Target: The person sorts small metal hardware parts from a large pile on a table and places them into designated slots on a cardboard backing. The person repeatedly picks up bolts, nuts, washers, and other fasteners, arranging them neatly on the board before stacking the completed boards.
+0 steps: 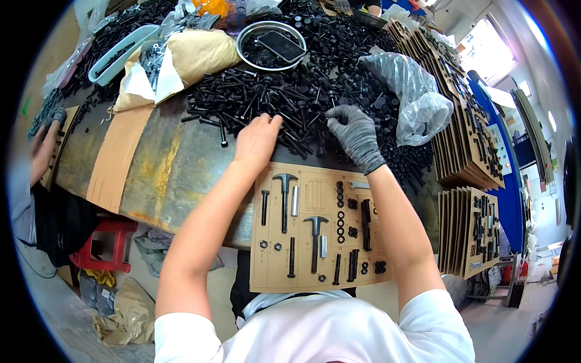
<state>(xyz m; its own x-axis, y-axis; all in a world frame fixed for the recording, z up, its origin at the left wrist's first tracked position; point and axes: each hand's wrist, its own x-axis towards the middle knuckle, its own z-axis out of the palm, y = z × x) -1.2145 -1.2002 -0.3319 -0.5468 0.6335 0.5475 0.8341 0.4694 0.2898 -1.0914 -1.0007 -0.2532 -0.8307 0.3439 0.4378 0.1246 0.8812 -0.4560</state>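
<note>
A heap of black bolts (242,91) lies across the worktable. My bare left hand (259,140) reaches into its near edge, fingers curled down among the bolts; whatever they hold is hidden. At the heap's right part is my right hand (356,138) in a grey knit glove, thumb and fingers drawn together, their contents too small to name. Below both hands, a cardboard sheet (272,275) overhangs the table's front edge. It carries two black T-shaped pieces (315,242), silver sleeves (295,201), bolts (264,207), nuts (278,247) and a column of black rings (341,227). My right forearm covers part of it.
Filled cardboard sheets (448,121) stand in rows at the right. A clear plastic bag (411,91) rests by the heap. Farther back are a round metal tray (241,45) with a phone (281,46), a paper sack (203,51) and a pale bin (121,53). A co-worker's hands (45,142) show at far left.
</note>
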